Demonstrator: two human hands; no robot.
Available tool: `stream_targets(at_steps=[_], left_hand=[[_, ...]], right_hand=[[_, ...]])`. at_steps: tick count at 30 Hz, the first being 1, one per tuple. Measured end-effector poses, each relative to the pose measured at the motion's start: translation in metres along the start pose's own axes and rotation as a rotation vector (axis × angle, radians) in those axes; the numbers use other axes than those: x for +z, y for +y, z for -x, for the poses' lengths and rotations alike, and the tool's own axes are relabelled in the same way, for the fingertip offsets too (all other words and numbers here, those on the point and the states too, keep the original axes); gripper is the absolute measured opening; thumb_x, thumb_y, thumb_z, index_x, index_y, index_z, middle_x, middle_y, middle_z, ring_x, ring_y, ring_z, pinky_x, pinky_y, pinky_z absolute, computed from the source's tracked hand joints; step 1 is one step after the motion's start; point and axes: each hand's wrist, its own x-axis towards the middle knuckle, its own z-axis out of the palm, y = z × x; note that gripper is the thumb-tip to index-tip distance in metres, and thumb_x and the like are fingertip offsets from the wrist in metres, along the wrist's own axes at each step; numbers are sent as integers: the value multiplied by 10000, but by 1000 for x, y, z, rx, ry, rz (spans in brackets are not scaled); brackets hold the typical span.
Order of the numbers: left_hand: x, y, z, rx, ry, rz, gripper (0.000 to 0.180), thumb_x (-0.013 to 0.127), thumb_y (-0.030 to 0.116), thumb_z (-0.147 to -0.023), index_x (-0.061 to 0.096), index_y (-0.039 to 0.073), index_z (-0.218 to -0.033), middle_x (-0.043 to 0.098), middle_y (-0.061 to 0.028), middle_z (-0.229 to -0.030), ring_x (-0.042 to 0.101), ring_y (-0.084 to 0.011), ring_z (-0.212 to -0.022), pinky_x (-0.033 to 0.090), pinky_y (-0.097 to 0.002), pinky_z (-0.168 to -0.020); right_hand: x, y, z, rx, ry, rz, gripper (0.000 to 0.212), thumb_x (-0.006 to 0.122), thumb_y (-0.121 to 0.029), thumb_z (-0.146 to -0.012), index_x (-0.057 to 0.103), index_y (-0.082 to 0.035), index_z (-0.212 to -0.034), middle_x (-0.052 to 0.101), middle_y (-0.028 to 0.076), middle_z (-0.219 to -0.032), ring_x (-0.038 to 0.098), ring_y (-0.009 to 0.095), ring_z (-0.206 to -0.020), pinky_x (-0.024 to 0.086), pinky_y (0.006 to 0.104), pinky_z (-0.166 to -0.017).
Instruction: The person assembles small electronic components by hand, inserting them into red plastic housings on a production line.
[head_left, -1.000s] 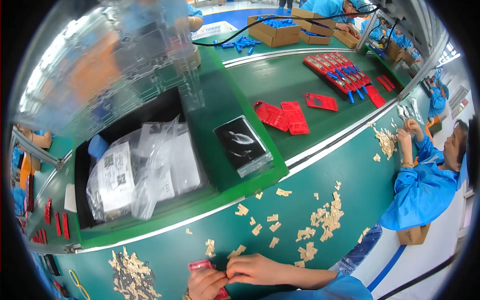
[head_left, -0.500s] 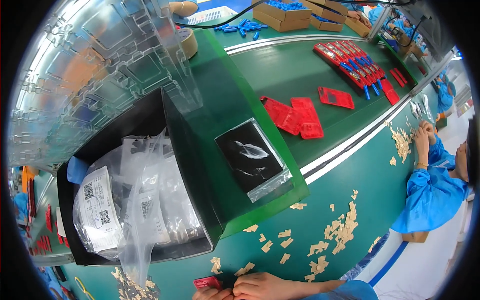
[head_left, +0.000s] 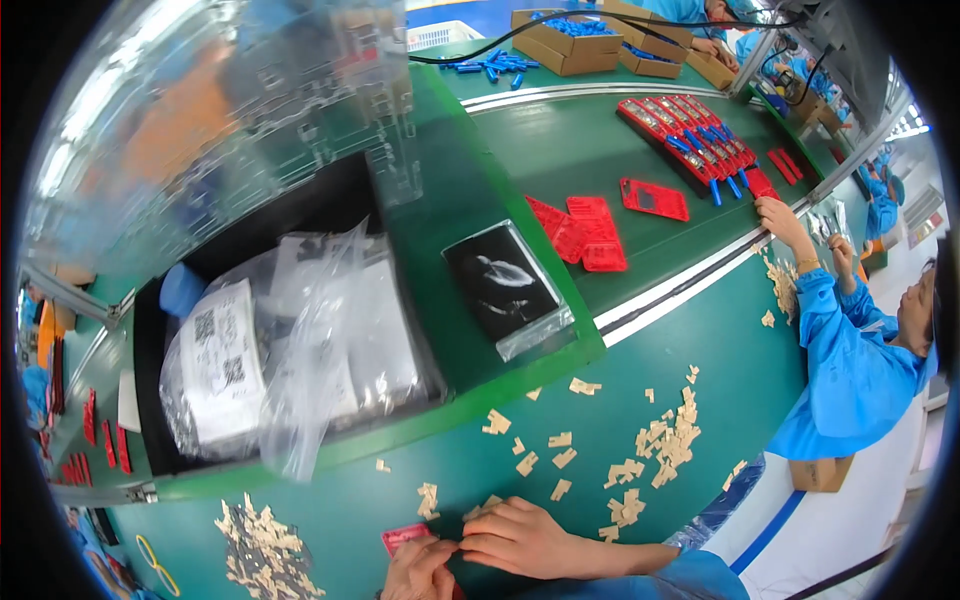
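At the bottom of the view my left hand [head_left: 418, 570] is closed around a small red plastic case [head_left: 404, 538], whose far end sticks out past the fingers. My right hand [head_left: 520, 540] meets it from the right, fingertips bent and pressed together against the left fingers. Whatever the right fingertips pinch is hidden. Small cream-coloured flat pieces [head_left: 428, 500] lie on the green table just beyond both hands. A thicker pile of such pieces [head_left: 265, 550] sits to the left, and a loose spread of them [head_left: 670, 440] lies to the right.
A black bin [head_left: 155, 400] of clear plastic bags stands at left on a green-edged shelf, beside a flat dark packet [head_left: 505, 290]. Red cases [head_left: 597, 235] and a row of red cases with blue cylinders [head_left: 690, 135] lie on the far belt. A co-worker [head_left: 850, 370] sits at right.
The view has shifted, so more of the left pile shows. My hands stay together at the red case. The co-worker's hand has reached out to a red case on the belt.
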Motion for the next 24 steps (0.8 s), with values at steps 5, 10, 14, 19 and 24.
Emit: stream_targets(at_steps=[5,10,14,19,24], left_hand=[[-3,6,14,35,88,118,381,504,-134,-716,495,-9,-1076,606,-188,-899,612,-360,-794,503,-430,-739],[-9,21,34,-77,150,108,409,537,-111,-719,501,-16,-1116,602,-197,-1030,599,-366,-908,498,-431,-795],[-8,9,80,1,162,-68,424,489,-155,-728,529,13,-1116,515,-204,-1208,546,-382,-1105,470,-445,-914],[0,-20,122,50,6,-390,452,683,179,-778,547,28,-1182,480,-171,-1302,462,-345,-1208,407,-440,-979],[10,-20,129,51,72,-354,446,668,198,-780,555,-6,-1160,501,-187,-1257,477,-330,-1176,400,-429,-980]], right_hand=[[4,-15,2,-157,119,79,185,752,-157,-738,669,-108,-895,634,9,-936,608,160,-790,453,292,-635],[13,-25,6,-296,133,178,157,648,-115,-704,640,-106,-861,613,29,-918,604,170,-831,488,296,-709],[31,-16,1,-99,251,-14,138,728,-73,-762,621,-41,-844,647,90,-926,644,245,-778,532,311,-629],[43,-25,-1,360,301,-630,93,607,11,-882,583,8,-971,677,83,-837,653,121,-696,495,221,-580],[68,-34,-9,446,193,-623,53,590,-4,-892,570,8,-939,676,111,-824,614,96,-619,445,185,-517]])
